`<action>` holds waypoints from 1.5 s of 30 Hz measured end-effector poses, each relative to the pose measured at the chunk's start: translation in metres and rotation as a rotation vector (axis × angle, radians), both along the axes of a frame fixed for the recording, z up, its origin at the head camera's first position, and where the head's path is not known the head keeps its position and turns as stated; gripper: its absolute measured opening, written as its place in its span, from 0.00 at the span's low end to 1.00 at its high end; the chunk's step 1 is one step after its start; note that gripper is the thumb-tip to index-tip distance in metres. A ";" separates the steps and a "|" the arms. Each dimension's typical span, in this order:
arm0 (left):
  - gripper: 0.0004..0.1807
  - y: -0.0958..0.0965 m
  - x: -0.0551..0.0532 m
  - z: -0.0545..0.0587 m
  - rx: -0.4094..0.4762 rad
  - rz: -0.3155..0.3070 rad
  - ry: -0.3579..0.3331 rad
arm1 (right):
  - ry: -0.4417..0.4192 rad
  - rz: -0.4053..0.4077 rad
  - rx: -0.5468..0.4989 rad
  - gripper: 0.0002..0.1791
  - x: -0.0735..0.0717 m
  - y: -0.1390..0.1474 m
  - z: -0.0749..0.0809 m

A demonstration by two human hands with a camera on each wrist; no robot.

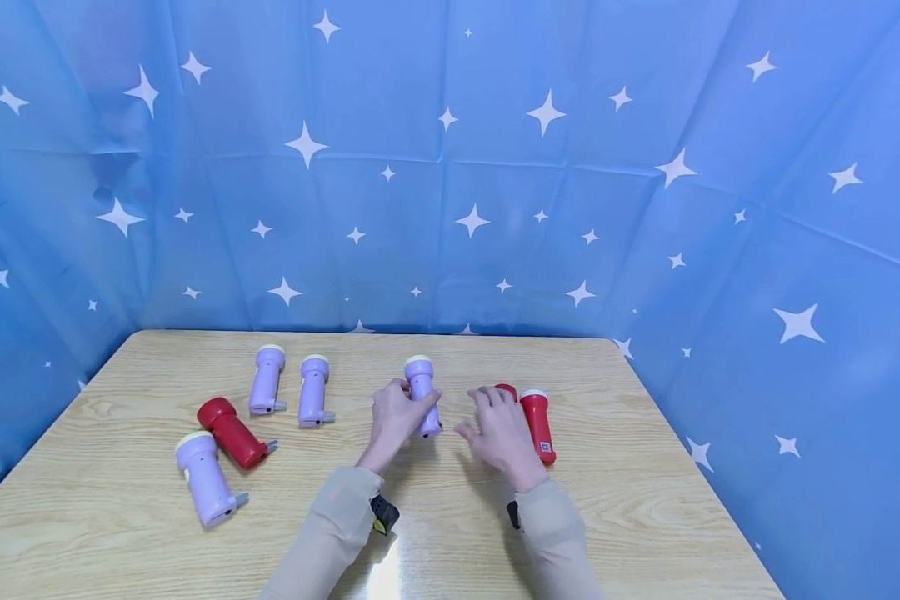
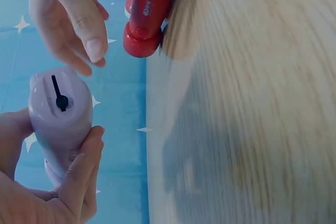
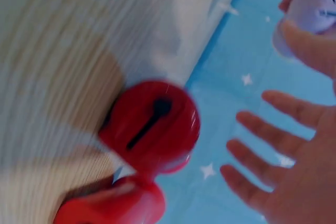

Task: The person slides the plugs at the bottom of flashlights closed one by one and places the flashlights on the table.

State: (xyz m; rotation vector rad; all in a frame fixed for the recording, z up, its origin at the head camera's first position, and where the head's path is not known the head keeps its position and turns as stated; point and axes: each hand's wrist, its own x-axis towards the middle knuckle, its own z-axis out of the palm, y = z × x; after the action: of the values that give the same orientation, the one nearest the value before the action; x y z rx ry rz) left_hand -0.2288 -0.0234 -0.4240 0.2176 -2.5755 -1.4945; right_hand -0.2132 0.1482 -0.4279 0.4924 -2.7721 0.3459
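Note:
My left hand [image 1: 395, 419] grips a light purple flashlight [image 1: 422, 387] with a white-rimmed head. In the left wrist view the butt of this purple flashlight [image 2: 62, 100], with a black slot, faces the camera between thumb and fingers. Beside it, my right hand [image 1: 501, 429] hovers with its fingers spread and nothing in them. Two red flashlights lie at the right hand's far side: one red flashlight [image 1: 537, 425] shows fully, the other [image 1: 506, 389] is mostly hidden behind the hand. The right wrist view shows the slotted end of a red flashlight [image 3: 157, 129], apart from the fingers.
On the left of the wooden table [image 1: 630, 533] lie two purple flashlights [image 1: 267, 379] [image 1: 314, 392], a red flashlight [image 1: 234, 433] and a nearer purple flashlight [image 1: 206, 479], their plugs folded out. A blue curtain [image 1: 390, 233] with white stars hangs behind the table.

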 end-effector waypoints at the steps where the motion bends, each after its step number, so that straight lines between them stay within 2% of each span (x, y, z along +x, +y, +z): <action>1: 0.26 0.002 -0.001 -0.001 0.001 -0.005 -0.002 | -0.002 -0.027 -0.009 0.30 -0.001 0.004 0.000; 3: 0.26 0.007 -0.003 -0.003 0.003 -0.021 -0.004 | -0.019 -0.081 -0.016 0.32 -0.003 0.012 0.000; 9: 0.24 0.025 -0.008 -0.008 -0.023 -0.085 -0.032 | -0.157 -0.194 -0.039 0.36 -0.006 0.032 0.001; 18: 0.26 0.052 -0.014 -0.010 -0.174 -0.179 -0.088 | -0.288 -0.235 -0.053 0.40 -0.002 0.046 0.003; 29: 0.27 0.073 -0.022 -0.025 -0.326 -0.191 -0.076 | -0.372 -0.244 -0.065 0.39 -0.002 0.048 0.003; 39: 0.24 0.080 -0.019 -0.030 -0.324 -0.197 -0.014 | -0.376 -0.242 -0.067 0.39 -0.002 0.046 0.004; 45: 0.27 0.081 -0.018 -0.030 -0.380 -0.178 0.011 | -0.385 -0.250 -0.069 0.39 -0.001 0.045 0.004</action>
State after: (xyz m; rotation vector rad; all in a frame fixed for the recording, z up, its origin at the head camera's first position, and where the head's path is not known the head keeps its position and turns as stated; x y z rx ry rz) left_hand -0.2468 0.0581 -0.4535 -0.0680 -2.8657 -1.0139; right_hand -0.2145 0.1935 -0.4241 0.0609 -3.1289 0.5215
